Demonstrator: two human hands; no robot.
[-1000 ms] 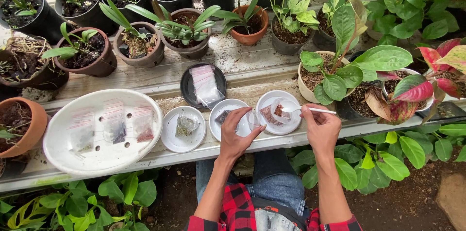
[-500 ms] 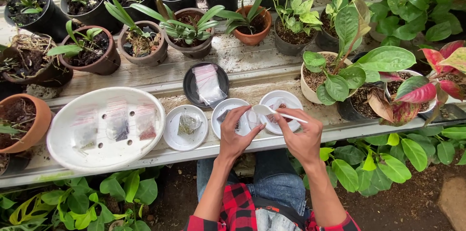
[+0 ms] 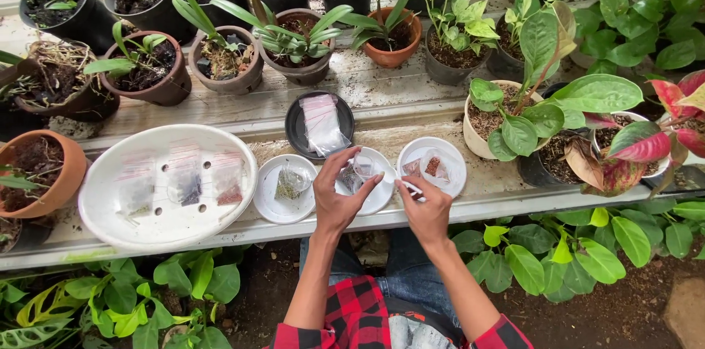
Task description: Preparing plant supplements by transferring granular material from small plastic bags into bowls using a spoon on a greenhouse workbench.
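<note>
Pinched in your left hand (image 3: 339, 198), a small clear bag (image 3: 362, 168) is lifted just above the middle white saucer (image 3: 376, 201) at 12 o'clock on the bench (image 3: 382, 85), mouth held reachable while your right hand (image 3: 428, 209) clenches a thin white stick (image 3: 405, 185).

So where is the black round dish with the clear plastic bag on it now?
In the head view the black dish sits on the wooden shelf near the middle, just behind the small white plates and above the left hand.
</note>
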